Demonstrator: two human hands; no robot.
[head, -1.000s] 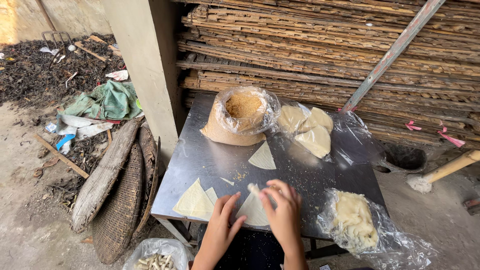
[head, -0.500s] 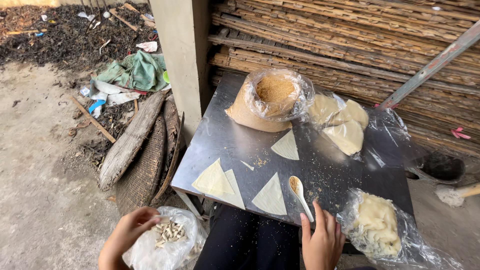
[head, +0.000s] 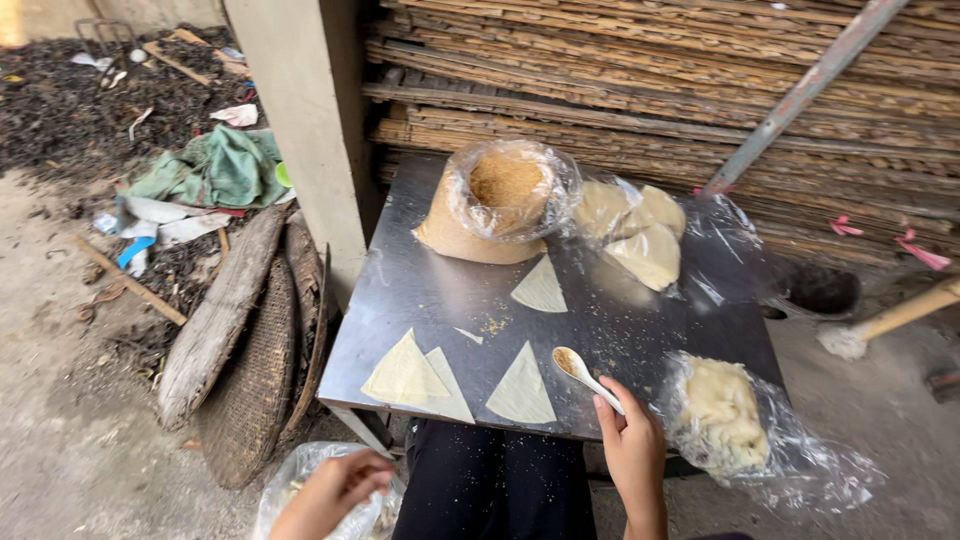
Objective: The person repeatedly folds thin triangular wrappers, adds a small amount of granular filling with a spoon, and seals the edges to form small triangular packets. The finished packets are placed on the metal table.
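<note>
1. My right hand [head: 632,452] rests at the near edge of the metal table [head: 420,290], fingers closed around the handle of a white spoon [head: 586,376].
2. The spoon points away from me toward the table's middle, and its bowl holds a little brown filling just above the tabletop.
3. Just left of the spoon bowl lies a folded dough triangle [head: 521,389], near the front edge.
4. My left hand [head: 335,490] is down below the table's near left corner, reaching into a clear plastic bag [head: 285,490]; I cannot tell whether it has hold of anything.
5. Two overlapping triangles [head: 415,377] sit at the near left corner, and one more triangle [head: 540,288] lies in the middle.
6. A bag of brown filling [head: 500,200] stands at the far edge, with a bag of dough sheets [head: 640,235] beside it.
7. A bag of pale dough [head: 725,415] sits at the near right corner.
</note>
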